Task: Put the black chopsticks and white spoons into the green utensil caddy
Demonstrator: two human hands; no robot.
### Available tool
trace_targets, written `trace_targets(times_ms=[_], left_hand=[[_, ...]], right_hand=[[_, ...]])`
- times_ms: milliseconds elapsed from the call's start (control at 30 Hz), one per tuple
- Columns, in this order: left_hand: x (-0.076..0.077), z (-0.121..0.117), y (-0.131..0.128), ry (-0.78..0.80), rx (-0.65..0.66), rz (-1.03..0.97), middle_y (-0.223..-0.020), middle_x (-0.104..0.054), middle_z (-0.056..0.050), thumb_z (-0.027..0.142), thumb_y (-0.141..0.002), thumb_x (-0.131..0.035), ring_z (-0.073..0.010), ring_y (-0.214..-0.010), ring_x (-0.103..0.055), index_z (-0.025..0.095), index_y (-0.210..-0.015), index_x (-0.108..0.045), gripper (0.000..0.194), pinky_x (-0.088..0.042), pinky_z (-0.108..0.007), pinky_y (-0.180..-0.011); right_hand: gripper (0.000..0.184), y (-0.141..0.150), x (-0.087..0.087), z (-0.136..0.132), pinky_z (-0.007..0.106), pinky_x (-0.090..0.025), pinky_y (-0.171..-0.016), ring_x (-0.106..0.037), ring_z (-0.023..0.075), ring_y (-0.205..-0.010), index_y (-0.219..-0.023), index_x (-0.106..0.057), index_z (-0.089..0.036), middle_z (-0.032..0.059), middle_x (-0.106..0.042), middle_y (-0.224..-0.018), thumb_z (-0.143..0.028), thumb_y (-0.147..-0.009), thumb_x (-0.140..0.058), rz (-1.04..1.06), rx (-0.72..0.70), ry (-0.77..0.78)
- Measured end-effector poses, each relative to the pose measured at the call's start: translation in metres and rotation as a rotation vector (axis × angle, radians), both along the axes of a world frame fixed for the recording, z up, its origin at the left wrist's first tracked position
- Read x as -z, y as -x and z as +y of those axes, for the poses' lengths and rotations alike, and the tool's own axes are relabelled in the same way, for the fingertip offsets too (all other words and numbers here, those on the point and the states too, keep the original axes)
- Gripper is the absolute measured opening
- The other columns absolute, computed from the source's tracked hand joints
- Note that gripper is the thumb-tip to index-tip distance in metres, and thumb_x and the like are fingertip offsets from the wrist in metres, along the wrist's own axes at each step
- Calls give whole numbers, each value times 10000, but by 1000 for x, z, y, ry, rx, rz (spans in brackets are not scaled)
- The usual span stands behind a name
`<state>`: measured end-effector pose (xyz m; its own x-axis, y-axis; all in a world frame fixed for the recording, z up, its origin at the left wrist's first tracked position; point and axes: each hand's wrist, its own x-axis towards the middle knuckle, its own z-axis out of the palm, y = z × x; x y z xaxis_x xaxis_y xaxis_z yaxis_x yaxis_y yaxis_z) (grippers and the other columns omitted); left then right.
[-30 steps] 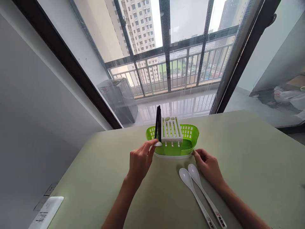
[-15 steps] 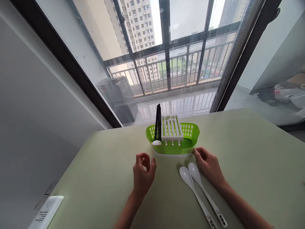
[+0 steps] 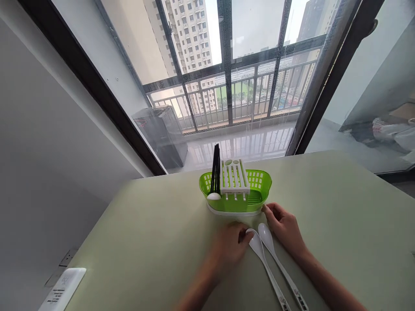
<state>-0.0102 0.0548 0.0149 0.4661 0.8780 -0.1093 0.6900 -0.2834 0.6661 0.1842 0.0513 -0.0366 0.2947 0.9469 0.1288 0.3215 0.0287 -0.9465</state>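
A green basket with a white base stands in the middle of the table. My right hand pinches its lower right rim between thumb and fingers. Inside the basket's left part, black chopsticks stand upright beside a white spoon whose bowl shows at the front. A white slotted rack sits over the basket's middle. Two long white spoons lie in front, a left one and a right one. My left hand, blurred, is at the left spoon's bowl, thumb and fingers apart.
The pale green table has its far edge close to a glass door onto a balcony. At the lower left lies a white device with dark print. A wall socket is beside it.
My left hand has moved right, from in front of the basket to the left spoon's bowl. My right hand stays at the basket's rim, and the spoons lie in the same place.
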Motion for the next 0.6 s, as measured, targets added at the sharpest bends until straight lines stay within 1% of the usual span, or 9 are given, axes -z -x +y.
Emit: trace_targets(times_ms=[100, 200, 267, 333, 367, 433, 533, 567, 600], left_hand=[[-3, -1, 2, 93, -15, -96, -684, -650, 0, 480, -944, -575, -150, -609, -560, 194, -754, -670, 356, -356, -266, -564], [-18, -8, 12, 218, -119, -243, -619, -620, 28, 489, -936, -595, -125, -521, -559, 196, -836, -683, 322, -409, -246, -550], [-39, -15, 24, 248, -147, -315, -560, -585, 44, 492, -926, -618, -113, -473, -555, 197, -838, -685, 315, -440, -240, -544], [-66, -22, 38, 221, -119, -382, -536, -594, 42, 493, -918, -641, -111, -462, -574, 205, -819, -700, 311, -474, -241, -551], [-81, -24, 46, 192, -131, -424, -552, -619, 34, 502, -908, -654, -112, -436, -570, 210, -833, -712, 307, -472, -245, -510], [-110, -22, 61, 28, -251, -495, -517, -616, 39, 507, -894, -673, -110, -367, -530, 220, -855, -734, 296, -434, -244, -419], [-143, -5, 81, -425, -666, -586, -440, -537, 81, 433, -883, -713, -82, -335, -446, 216, -903, -740, 220, -382, -220, -388], [-151, 3, 87, -566, -774, -614, -442, -518, 88, 407, -878, -723, -74, -342, -430, 210, -916, -741, 201, -361, -214, -383], [-157, 13, 91, -679, -844, -645, -472, -531, 88, 385, -868, -736, -67, -350, -430, 203, -915, -737, 189, -346, -210, -380]], right_hand=[[425, 0, -3, 0, 250, -416, -578, -517, 165, -621, -806, -655, -213, -18, -599, -643, -598, -934, -529, 6, -1, 4], [446, 0, -4, -1, 254, -408, -563, -507, 168, -609, -816, -668, -211, -17, -590, -630, -624, -921, -536, 16, -8, 9], [457, 0, -4, -1, 256, -404, -559, -508, 172, -605, -813, -672, -212, -12, -595, -629, -635, -916, -537, 10, -3, 13], [459, 0, -4, -1, 256, -402, -564, -512, 172, -608, -801, -665, -214, -10, -600, -636, -635, -922, -526, 0, 0, 16], [458, 0, -4, -1, 256, -402, -568, -513, 171, -611, -796, -659, -216, -10, -602, -641, -633, -926, -520, -3, -2, 18], [459, 0, -3, -1, 255, -396, -564, -504, 167, -604, -782, -646, -221, -15, -593, -636, -634, -930, -512, -8, -5, 19], [470, 0, -2, 0, 258, -383, -547, -488, 165, -579, -778, -649, -223, -22, -574, -609, -650, -922, -517, -9, -2, 14], [476, 0, -2, 0, 259, -381, -543, -485, 165, -573, -780, -654, -222, -23, -570, -600, -657, -918, -518, -7, -2, 10], [480, 0, -2, 0, 260, -381, -541, -484, 166, -570, -780, -657, -222, -23, -569, -594, -662, -914, -521, -5, 0, 5]])
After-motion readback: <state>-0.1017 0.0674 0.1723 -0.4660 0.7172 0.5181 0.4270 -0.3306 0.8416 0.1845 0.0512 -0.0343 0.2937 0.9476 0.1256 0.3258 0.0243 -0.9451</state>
